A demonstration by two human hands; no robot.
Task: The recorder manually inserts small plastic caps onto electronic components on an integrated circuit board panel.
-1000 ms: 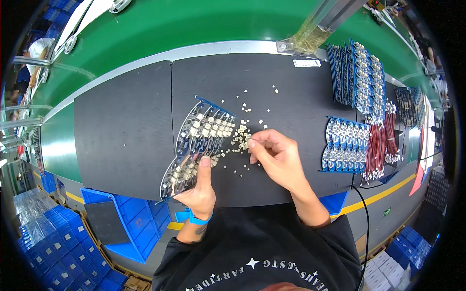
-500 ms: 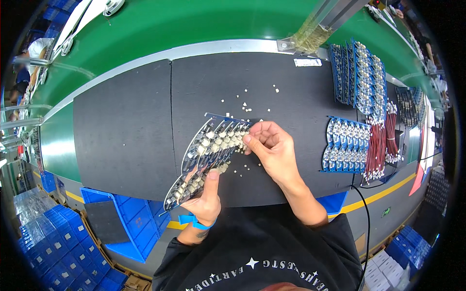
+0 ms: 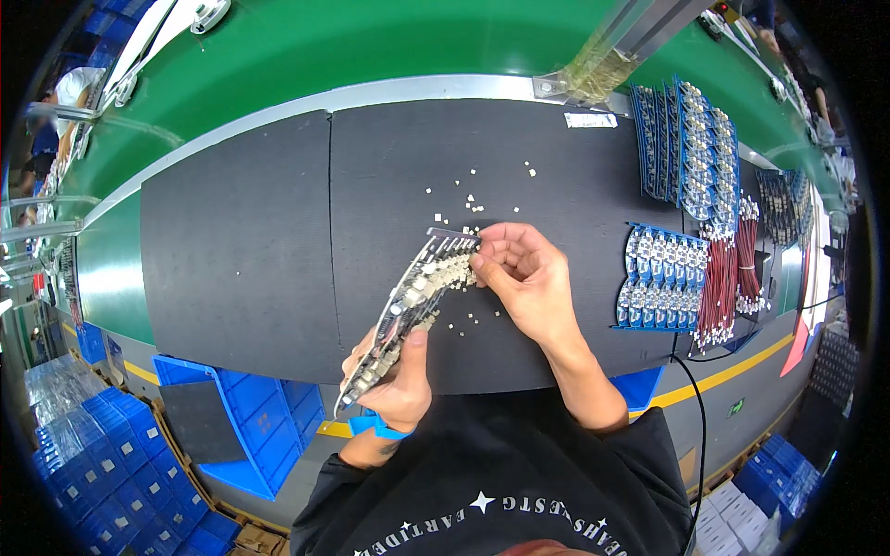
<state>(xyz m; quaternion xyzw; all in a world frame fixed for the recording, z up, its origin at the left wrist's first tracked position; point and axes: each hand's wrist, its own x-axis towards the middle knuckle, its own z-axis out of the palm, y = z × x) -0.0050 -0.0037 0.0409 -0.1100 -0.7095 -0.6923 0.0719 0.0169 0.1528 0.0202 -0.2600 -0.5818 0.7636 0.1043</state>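
Observation:
A panel of circuit boards point(image 3: 408, 306), set with rows of cream-coloured connectors, is held up and tilted over the black work mat point(image 3: 250, 213). My left hand point(image 3: 400, 387), a blue band round its wrist, is closed on the panel's near end, thumb on the component side. At the far right end, my right hand point(image 3: 521, 278) has thumb and fingers pinched together against the panel's edge; whether a small part sits between the fingertips is hidden. Loose small cream-coloured pieces point(image 3: 471, 208) lie scattered on the mat around and beyond the panel.
More board panels stand in a blue stack point(image 3: 691, 153) at the back right, with another panel point(image 3: 660, 278) lying nearer. Bundles of dark red wires point(image 3: 718, 287) lie beside it. A metal post point(image 3: 603, 65) rises at the back. A blue bin point(image 3: 264, 426) stands below the mat's near left edge.
The panel has turned to a steeper, more edge-on angle and its far end shifted right. My left hand turned with it, its fingers now showing behind; my right hand barely moved.

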